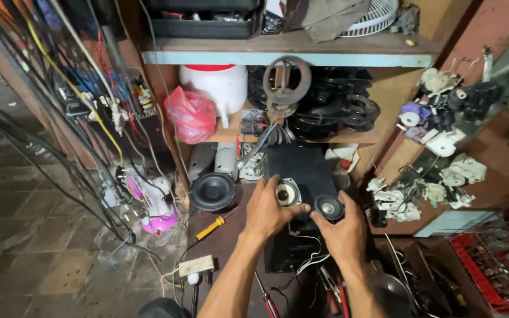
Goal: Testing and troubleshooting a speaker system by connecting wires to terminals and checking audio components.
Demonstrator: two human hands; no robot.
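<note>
both forearms reaching forward, left hand (269, 213) and right hand (341, 234) close together, fingers apparently curled

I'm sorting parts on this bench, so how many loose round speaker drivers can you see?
3. A large black speaker lies left of the black box. A pale-coned speaker is at the left hand, a small dark speaker at the right hand. Clutter may hide more.

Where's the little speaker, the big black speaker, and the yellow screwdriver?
small speaker (329, 207), head view, on its dark cone.
large black speaker (213, 191), head view, on its cone centre.
yellow-handled screwdriver (210, 228), head view, on the handle.
</note>
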